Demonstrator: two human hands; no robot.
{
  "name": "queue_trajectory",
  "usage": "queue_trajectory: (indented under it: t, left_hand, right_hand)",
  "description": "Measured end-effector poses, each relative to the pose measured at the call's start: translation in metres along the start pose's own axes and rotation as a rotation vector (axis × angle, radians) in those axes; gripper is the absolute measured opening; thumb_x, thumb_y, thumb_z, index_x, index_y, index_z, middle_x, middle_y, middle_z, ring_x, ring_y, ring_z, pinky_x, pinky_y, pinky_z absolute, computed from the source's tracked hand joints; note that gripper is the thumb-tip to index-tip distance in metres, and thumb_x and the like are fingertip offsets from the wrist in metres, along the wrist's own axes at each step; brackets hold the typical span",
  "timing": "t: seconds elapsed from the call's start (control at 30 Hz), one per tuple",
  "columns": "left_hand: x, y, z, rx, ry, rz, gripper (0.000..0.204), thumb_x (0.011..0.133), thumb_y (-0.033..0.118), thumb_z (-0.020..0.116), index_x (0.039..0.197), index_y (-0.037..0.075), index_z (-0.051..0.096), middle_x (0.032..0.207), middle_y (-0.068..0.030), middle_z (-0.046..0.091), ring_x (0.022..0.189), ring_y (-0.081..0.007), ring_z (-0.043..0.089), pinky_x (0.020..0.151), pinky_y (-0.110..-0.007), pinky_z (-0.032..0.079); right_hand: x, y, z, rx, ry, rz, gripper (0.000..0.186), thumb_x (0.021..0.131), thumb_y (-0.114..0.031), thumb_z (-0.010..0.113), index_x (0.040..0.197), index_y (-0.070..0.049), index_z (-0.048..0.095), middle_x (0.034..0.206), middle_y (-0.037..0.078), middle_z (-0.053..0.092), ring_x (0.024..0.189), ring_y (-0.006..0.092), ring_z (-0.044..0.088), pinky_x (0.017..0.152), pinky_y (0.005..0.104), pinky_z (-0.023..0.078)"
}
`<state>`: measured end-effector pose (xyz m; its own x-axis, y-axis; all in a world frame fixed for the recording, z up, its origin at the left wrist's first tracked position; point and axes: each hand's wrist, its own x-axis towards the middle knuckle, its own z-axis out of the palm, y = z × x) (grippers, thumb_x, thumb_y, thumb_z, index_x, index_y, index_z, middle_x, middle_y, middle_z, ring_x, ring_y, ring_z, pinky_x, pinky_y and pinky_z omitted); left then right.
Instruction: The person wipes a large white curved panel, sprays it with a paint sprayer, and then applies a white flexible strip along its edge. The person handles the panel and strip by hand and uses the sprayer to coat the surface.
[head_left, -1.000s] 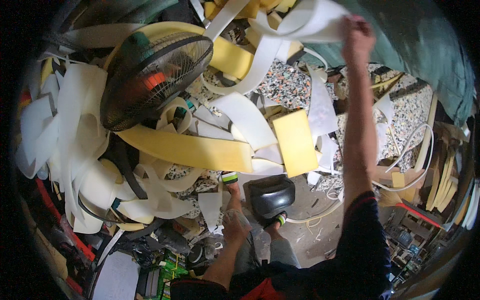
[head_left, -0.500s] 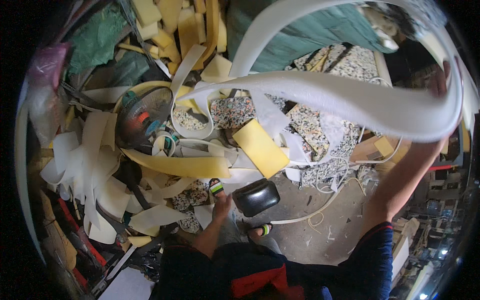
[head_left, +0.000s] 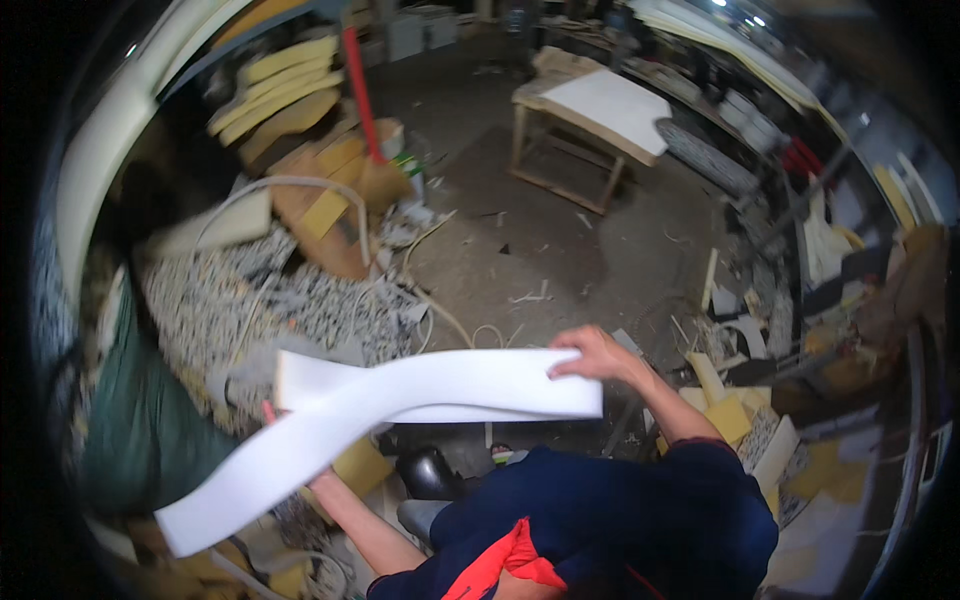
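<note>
My right hand [head_left: 596, 357] pinches the white foam strip [head_left: 460, 376] at its three-o'clock end; the eight-o'clock overhang could drag it off my left hand [head_left: 320, 480], whose grip I can't tell.

I can read no text, label, brand, number or sign on anything in the room from where I stand looking on.

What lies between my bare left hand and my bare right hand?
In the head view, a long, curved white foam strip spans from your left hand to your right hand.
</note>
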<state>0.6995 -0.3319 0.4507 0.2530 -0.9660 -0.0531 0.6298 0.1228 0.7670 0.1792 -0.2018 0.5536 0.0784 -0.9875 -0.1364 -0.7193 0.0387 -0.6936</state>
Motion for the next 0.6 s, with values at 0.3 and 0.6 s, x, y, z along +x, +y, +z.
queue_trajectory:
  t: [0.3, 0.6]
  left_hand:
    - [0.015, -0.196, 0.210, -0.250, -0.557, -0.694, 0.101, 0.088, 0.080, 0.046, 0.160, 0.013, 0.026, 0.159, -0.0254, 0.033, 0.145, -0.0437, 0.034, 0.114, -0.062, 0.032]
    - [0.076, -0.366, 0.215, 0.780, -0.527, -0.799, 0.095, 0.087, 0.067, 0.061, 0.155, 0.008, 0.031, 0.153, -0.0219, 0.040, 0.142, -0.0371, 0.040, 0.114, -0.054, 0.037]
  right_hand:
    - [-0.107, 0.091, -0.023, 0.246, 0.327, 0.426, 0.033, 0.080, -0.027, 0.081, 0.103, -0.004, 0.073, 0.093, 0.015, 0.073, 0.087, 0.0248, 0.071, 0.077, 0.0361, 0.053]
    - [-0.076, 0.153, -0.102, 0.267, 0.681, 0.737, 0.035, 0.082, -0.029, 0.077, 0.103, -0.002, 0.070, 0.093, 0.019, 0.071, 0.087, 0.0326, 0.070, 0.078, 0.0398, 0.052]
